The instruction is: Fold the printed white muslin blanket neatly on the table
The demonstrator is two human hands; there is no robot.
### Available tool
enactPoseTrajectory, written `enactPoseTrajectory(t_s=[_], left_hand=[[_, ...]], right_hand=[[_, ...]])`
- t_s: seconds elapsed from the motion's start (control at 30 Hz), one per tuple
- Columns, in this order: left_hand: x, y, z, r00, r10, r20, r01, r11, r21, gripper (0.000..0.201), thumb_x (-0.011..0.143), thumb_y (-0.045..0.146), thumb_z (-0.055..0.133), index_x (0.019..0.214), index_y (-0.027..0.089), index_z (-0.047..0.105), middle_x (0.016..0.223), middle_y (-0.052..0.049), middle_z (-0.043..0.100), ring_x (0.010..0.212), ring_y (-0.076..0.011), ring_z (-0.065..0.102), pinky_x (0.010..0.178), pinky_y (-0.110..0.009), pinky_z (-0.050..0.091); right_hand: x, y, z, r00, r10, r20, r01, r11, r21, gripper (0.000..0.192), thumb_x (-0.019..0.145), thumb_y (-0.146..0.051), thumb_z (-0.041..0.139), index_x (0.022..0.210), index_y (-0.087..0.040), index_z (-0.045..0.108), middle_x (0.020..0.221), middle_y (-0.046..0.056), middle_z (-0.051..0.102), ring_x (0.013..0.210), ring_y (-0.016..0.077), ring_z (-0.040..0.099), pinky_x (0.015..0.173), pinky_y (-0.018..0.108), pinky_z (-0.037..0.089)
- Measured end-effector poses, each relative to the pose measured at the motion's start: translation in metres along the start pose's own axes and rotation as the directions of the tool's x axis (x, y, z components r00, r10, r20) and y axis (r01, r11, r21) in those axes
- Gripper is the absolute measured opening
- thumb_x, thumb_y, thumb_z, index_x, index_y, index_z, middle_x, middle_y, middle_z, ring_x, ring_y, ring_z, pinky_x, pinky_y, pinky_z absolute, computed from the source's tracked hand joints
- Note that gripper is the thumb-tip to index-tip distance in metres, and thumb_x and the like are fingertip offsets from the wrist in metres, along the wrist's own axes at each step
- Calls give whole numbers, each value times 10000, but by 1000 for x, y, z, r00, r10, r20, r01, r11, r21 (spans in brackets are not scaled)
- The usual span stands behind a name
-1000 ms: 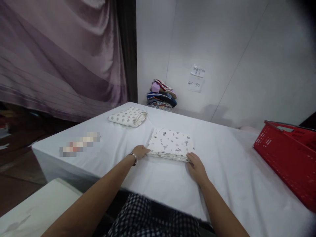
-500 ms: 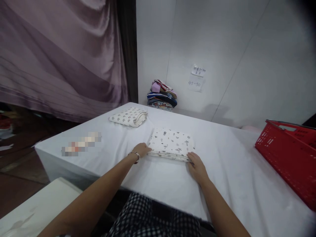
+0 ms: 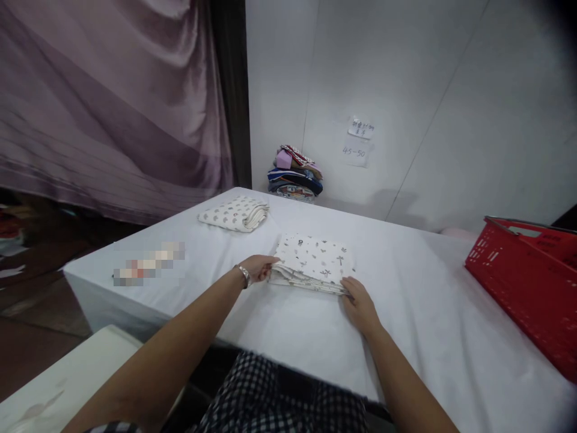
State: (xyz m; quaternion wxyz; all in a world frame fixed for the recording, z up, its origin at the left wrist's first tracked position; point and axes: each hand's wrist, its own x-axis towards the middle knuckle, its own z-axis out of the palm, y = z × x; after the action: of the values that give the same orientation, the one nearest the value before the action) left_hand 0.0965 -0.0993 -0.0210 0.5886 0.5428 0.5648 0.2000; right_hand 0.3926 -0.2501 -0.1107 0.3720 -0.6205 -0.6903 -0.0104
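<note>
A folded white cloth with small grey plant and animal prints lies on the white-covered table in front of me. My left hand, with a bracelet at the wrist, pinches the cloth's near left corner and holds its upper layers slightly raised. Layers fan apart along the near edge there. At the near right corner, my right hand grips the folded edge, thumb hidden and fingers on top. Further back to the left rests a second folded white cloth with a grey print, touched by neither hand.
A red plastic basket stands at the table's right side. Behind the far edge rises a stack of folded fabrics against the white wall. A blurred-out item lies at the left. A pale surface sits lower left.
My left hand has risen a little at the near left corner, lifting the cloth's upper layers and parting them. My right hand has stayed at the near right corner.
</note>
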Motion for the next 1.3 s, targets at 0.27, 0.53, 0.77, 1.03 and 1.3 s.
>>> enactPoseTrajectory(t_s=[0.27, 0.53, 0.77, 1.03, 1.3], left_hand=[[-6, -17, 9, 984, -162, -71, 157, 985, -67, 454, 442, 448, 762, 505, 161, 417, 420, 65, 414, 387, -51, 383, 389, -192, 300], [-3, -15, 13, 971, -193, -138, 204, 977, 66, 421, 561, 397, 731, 484, 172, 385, 394, 56, 404, 381, -67, 391, 413, -218, 362], [-6, -11, 14, 981, -136, -139, 167, 955, 243, 407, 579, 416, 717, 478, 171, 407, 366, 36, 417, 364, -95, 416, 385, -227, 327], [-9, -1, 10, 986, -154, -65, 167, 920, 355, 407, 671, 387, 647, 422, 159, 421, 327, 4, 417, 330, -103, 399, 366, -233, 293], [-4, 4, 10, 990, -111, -89, 138, 900, 413, 379, 575, 382, 720, 431, 152, 455, 378, -14, 465, 380, -127, 458, 400, -250, 364]], right_hand=[[-1, -1, 0, 1000, 20, 1, -20, 1000, -3, 402, 769, -183, 444, 1159, -209, 542, 1222, 43, 514, 1182, 204, 413, 1018, 423, 346], [-1, 0, 0, 1000, 20, -8, -20, 1000, 6, 405, 764, -184, 443, 1155, -210, 549, 1217, 48, 519, 1179, 208, 422, 1015, 429, 350], [-1, -1, 0, 1000, 26, -6, -26, 1000, 0, 412, 763, -173, 435, 1159, -209, 542, 1220, 42, 516, 1182, 206, 415, 1017, 438, 345], [-1, -1, 0, 1000, 28, 1, -28, 999, -16, 407, 761, -172, 439, 1154, -195, 543, 1223, 45, 515, 1180, 207, 414, 1014, 437, 348], [-1, 1, 2, 1000, 27, -5, -27, 1000, -2, 413, 761, -175, 436, 1159, -209, 541, 1221, 42, 517, 1180, 207, 417, 1012, 438, 351]])
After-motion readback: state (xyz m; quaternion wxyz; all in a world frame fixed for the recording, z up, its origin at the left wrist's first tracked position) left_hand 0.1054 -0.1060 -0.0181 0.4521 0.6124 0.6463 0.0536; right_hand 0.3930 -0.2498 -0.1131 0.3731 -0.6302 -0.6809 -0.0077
